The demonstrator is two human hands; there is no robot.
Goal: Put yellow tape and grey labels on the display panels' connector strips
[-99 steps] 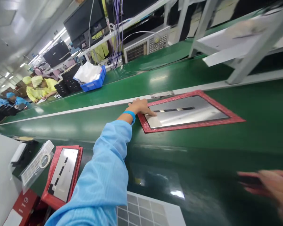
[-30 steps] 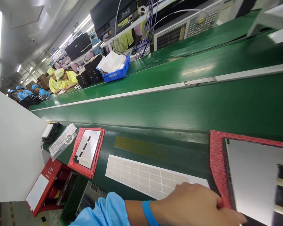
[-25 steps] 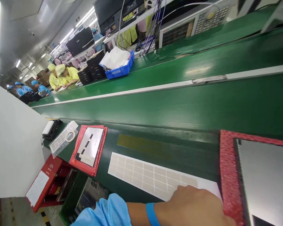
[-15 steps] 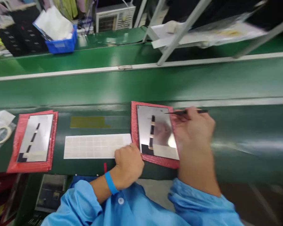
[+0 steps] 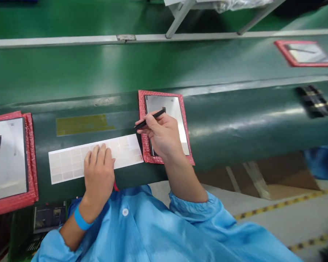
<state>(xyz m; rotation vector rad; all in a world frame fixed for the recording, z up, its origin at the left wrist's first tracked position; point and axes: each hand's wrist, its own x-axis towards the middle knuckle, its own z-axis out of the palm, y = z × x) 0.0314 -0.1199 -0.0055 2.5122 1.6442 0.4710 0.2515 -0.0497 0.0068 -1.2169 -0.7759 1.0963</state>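
Note:
My left hand point(image 5: 100, 169) rests palm down on a white sheet of square stickers point(image 5: 68, 163), its fingers stretched out. My right hand point(image 5: 166, 136) pinches slim black tweezers point(image 5: 150, 119) above the sheet's right end and the left part of a silver display panel point(image 5: 177, 112). That panel lies on red bubble wrap point(image 5: 142, 109), and my right hand hides much of its middle. Whether the tweezers' tips hold anything is too small to tell.
Another panel point(image 5: 12, 156) on red bubble wrap lies at the left. Yellow film strips point(image 5: 82, 124) lie behind the sheet. Farther right are dark strips point(image 5: 315, 101) at the bench edge and a third panel point(image 5: 307, 54) on the green belt.
My right hand with the tweezers has moved left, from the panel's right side toward the sticker sheet. My left hand has slid left and opened flat on the sheet. The view has shifted.

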